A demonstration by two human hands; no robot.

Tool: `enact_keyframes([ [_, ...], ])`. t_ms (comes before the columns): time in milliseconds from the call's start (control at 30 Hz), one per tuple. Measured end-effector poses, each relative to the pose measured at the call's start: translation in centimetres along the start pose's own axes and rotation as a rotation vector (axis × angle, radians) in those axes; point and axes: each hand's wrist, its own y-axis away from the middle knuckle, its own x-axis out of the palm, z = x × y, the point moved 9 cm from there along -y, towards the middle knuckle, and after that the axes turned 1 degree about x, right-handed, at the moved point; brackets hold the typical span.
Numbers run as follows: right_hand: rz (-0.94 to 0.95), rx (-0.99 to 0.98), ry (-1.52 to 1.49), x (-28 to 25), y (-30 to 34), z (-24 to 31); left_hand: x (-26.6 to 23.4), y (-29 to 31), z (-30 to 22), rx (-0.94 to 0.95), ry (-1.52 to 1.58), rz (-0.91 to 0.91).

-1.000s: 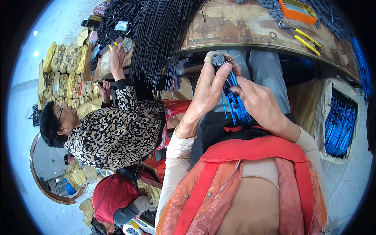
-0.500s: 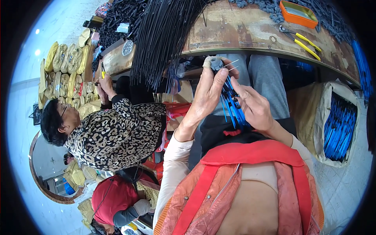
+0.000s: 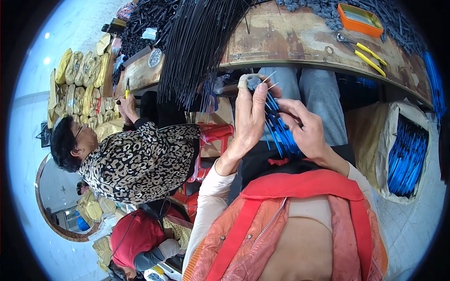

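Note:
Above my lap, my left hand (image 3: 248, 112) is closed round a small grey ring-shaped plastic part (image 3: 253, 82), with a covering on one fingertip. Two thin pale metal wires (image 3: 269, 80) stick out beside its thumb. A bunch of slim blue rods (image 3: 282, 136) with black pieces on them runs from the left hand down towards my waist. My right hand (image 3: 305, 129) is at the right side of the bunch, its thumb and fingers bent together on the blue rods. Its fingertips are partly hidden.
Ahead is a worn wooden table (image 3: 281, 40) with long black rods (image 3: 192, 51) hanging over its edge, yellow-handled pliers (image 3: 363, 54) and an orange box (image 3: 360, 19). A sack of blue rods (image 3: 407, 154) stands right. A co-worker (image 3: 140, 159) sits close on the left.
My left hand has shifted slightly left and down with the grey part. My right hand has slid a little down along the blue rods, its fingers more bent.

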Motion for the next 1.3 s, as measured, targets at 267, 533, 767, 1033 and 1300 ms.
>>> enact_keyframes([
  [267, -0.002, -0.191, 0.309, 1.0, -0.4, 1.7, -1.4, 0.8, -0.2, -0.005, 0.029, -0.033],
  [533, 0.072, -0.255, 0.371, 2.4, -0.8, 3.9, -2.1, 1.7, 0.2, -0.148, 0.236, 0.119],
  [767, 0.126, -0.234, 0.335, 3.3, -1.1, 3.7, -2.8, 1.9, -0.7, -0.171, 0.234, 0.248],
  [1033, 0.163, -0.253, 0.357, 4.4, -1.1, 3.7, -2.8, 1.8, -0.4, -0.21, 0.352, 0.29],
  [1300, 0.224, -0.234, 0.372, 5.2, -1.2, 3.4, -4.2, 2.5, -0.1, -0.221, 0.109, -0.042],
])
